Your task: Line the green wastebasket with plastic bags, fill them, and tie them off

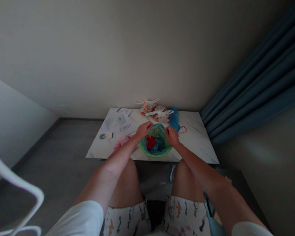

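Fingers pinched narrow, the left hand and right hand hold the bag-lined rim of the green basket, far left and far right.

Grey wall, dark floor, blue curtain

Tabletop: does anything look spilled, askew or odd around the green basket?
Only mildly: the papers at the back left overlap at uneven angles rather than lying squared. The green basket looks upright, and nothing visibly spilled or broken stands out.
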`<state>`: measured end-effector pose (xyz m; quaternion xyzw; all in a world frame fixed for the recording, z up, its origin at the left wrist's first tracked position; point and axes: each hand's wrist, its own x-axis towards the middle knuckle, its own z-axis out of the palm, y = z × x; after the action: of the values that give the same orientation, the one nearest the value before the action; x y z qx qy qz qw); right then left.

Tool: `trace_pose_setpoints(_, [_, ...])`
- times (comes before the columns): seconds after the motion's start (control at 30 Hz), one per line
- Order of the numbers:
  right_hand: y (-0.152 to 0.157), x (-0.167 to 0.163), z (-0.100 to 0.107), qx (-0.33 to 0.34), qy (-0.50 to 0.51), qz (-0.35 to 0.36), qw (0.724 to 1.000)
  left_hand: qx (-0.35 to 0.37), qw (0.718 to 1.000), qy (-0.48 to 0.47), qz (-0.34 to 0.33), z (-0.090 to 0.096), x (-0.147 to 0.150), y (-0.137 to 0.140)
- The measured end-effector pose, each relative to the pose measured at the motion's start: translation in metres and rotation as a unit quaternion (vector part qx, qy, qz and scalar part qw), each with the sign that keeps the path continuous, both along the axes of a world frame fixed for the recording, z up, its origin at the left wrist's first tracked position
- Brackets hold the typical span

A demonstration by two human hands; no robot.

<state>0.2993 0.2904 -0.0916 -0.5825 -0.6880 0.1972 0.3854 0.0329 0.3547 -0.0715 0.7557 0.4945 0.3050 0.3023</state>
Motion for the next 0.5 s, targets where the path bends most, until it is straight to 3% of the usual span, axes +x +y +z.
trace_pose_setpoints(0.13, [-0.009, 0.009, 0.005, -0.032, 0.094, -0.055, 0.994, -0.027, 0.997, -0.027, 0.061, 0.006, -0.008, -0.002])
trace_pose_setpoints(0.23, [-0.029, 0.025, 0.007, -0.093, 0.172, -0.093, 0.976, -0.068, 0.991, -0.092, 0.073, 0.008, -0.032, -0.013])
trace_pose_setpoints(0.33, [-0.066, 0.043, 0.004, -0.222, 0.238, -0.088, 0.942, -0.129, 0.964, -0.208, 0.106, 0.003, -0.067, -0.041])
trace_pose_setpoints(0.4, [-0.093, 0.053, 0.001, -0.292, 0.249, -0.059, 0.922, -0.181, 0.946, -0.254, 0.091, -0.002, -0.089, -0.068])
trace_pose_setpoints(0.5, [-0.125, 0.058, -0.001, -0.287, 0.211, -0.012, 0.934, -0.231, 0.926, -0.286, 0.091, -0.01, -0.11, -0.105])
